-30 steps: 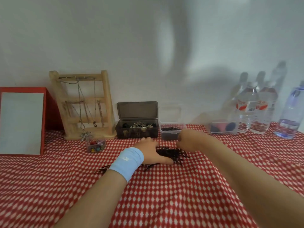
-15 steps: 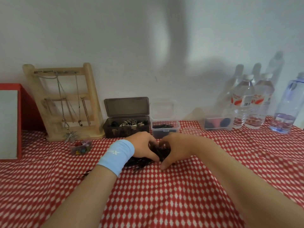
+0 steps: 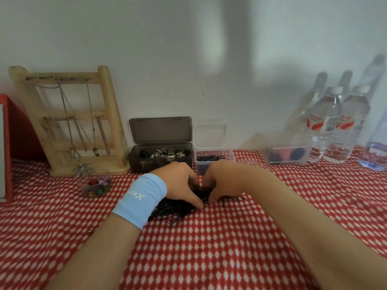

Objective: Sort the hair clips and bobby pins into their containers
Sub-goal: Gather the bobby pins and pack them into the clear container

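A pile of black bobby pins (image 3: 174, 210) lies on the red-and-white checked cloth (image 3: 209, 248) at the middle. My left hand (image 3: 180, 185), with a light blue wristband, and my right hand (image 3: 222, 181) are cupped around the pile from both sides, thumbs nearly touching, fingers curled over the pins. Just behind the hands stands a dark box (image 3: 137, 162) with its lid up, holding hair clips. To its right is a small clear box (image 3: 231, 156) with bobby pins inside, its lid also raised.
A wooden jewellery stand (image 3: 109, 122) with hanging chains is at the back left, beside a red-framed mirror (image 3: 8, 147). A small clear tub of coloured bits (image 3: 96, 186) sits in front of it. A clear box (image 3: 287, 154) and water bottles (image 3: 326, 126) line the back right.
My right hand came down from near the clear box onto the pile. Both hands have closed in together around the bobby pins, bunching them.
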A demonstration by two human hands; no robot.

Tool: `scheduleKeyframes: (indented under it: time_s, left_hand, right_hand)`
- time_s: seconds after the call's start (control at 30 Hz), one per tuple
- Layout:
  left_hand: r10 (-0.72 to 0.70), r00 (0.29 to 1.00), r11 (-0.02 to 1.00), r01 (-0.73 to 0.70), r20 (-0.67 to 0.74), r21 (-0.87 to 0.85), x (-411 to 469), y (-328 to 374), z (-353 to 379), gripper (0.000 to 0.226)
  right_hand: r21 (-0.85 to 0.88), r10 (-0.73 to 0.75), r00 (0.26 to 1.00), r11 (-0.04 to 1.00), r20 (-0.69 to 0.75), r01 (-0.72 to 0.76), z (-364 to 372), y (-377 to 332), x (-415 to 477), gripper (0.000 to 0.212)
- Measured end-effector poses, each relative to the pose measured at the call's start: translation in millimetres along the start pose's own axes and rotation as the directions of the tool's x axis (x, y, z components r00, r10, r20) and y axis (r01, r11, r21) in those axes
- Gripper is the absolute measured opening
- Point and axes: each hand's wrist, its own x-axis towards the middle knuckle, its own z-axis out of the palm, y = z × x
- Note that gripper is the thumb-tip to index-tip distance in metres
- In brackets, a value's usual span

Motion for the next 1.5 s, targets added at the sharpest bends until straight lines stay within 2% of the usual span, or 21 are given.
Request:
scheduleKeyframes:
  time_s: [0.07, 0.17, 0.33, 0.47, 0.63, 0.73, 0.87, 1.03, 1.2, 1.27, 1.4, 1.5]
  left_hand:
    - [-0.034, 0.999, 0.999, 0.034, 0.001, 0.009, -0.6, -1.4, -1.3, 0.057]
    - [-0.024, 1.0, 1.0, 0.024, 0.007, 0.013, -1.3, -1.5, -2.8, 0.051]
    - [-0.044, 0.998, 0.999, 0.045, 0.053, -0.021, -4.4, -4.6, -5.0, 0.058]
    - [-0.062, 0.995, 0.998, 0.062, 0.078, -0.003, -6.1, -12.3, -9.5, 0.045]
    - [-0.032, 0.999, 0.998, 0.033, 0.018, -0.052, -5.6, -12.7, -8.7, 0.037]
    - [-0.049, 0.997, 0.998, 0.051, 0.051, -0.035, -6.4, -12.6, -9.9, 0.041]
    - [-0.094, 0.992, 0.996, 0.092, 0.088, 0.021, -7.1, -21.0, -11.9, 0.031]
    - [-0.09, 0.989, 0.994, 0.097, 0.116, -0.053, -10.9, -21.7, -16.6, 0.036]
    - [-0.005, 0.992, 0.958, -0.032, -0.129, -0.285, -13.9, -18.2, -25.5, 0.025]
    - [0.005, 0.984, 0.944, -0.063, -0.179, -0.324, -14.4, -15.5, -27.4, 0.023]
    - [0.012, 0.997, 0.956, -0.035, -0.079, -0.291, -15.9, -16.0, -30.8, 0.03]
    - [0.004, 0.999, 0.956, 0.009, 0.042, -0.292, -18.9, -21.5, -31.1, 0.024]
  right_hand:
    - [-0.008, -0.01, 1.0, 1.0, -0.014, 0.01, 2.0, -1.0, 0.3, 0.037]
    - [-0.037, -0.025, 0.999, 0.999, -0.022, 0.024, 7.1, -6.1, 3.8, 0.039]
    - [-0.118, -0.034, 0.999, 0.993, -0.035, 0.03, 5.5, -8.8, 7.9, 0.037]
    - [-0.075, -0.025, 0.999, 0.997, -0.034, 0.022, -0.9, -3.2, 1.1, 0.032]
    - [0.017, -0.101, 0.994, 0.995, -0.051, 0.102, 8.3, -8.9, 2.4, 0.043]
    - [-0.018, -0.08, 0.997, 0.997, -0.023, 0.079, 8.3, -9.8, 6.8, 0.034]
    - [0.009, -0.027, 0.998, 1.0, -0.051, 0.028, 0.9, -1.1, 3.1, 0.029]
    - [0.185, -0.044, 0.992, 0.981, -0.122, 0.067, -7.3, 9.0, -4.2, 0.012]
    - [0.36, -0.01, 0.982, 0.93, -0.187, 0.078, -8.7, 7.5, -5.3, 0.019]
    - [0.443, 0.009, 0.984, 0.894, -0.176, 0.071, -6.2, 5.5, -3.9, 0.019]
    - [0.617, 0.022, 0.997, 0.786, -0.075, 0.029, -3.4, 2.8, -4.0, 0.016]
    - [0.658, -0.005, 1.0, 0.753, -0.031, 0.024, -2.2, 7.7, -5.2, 0.012]
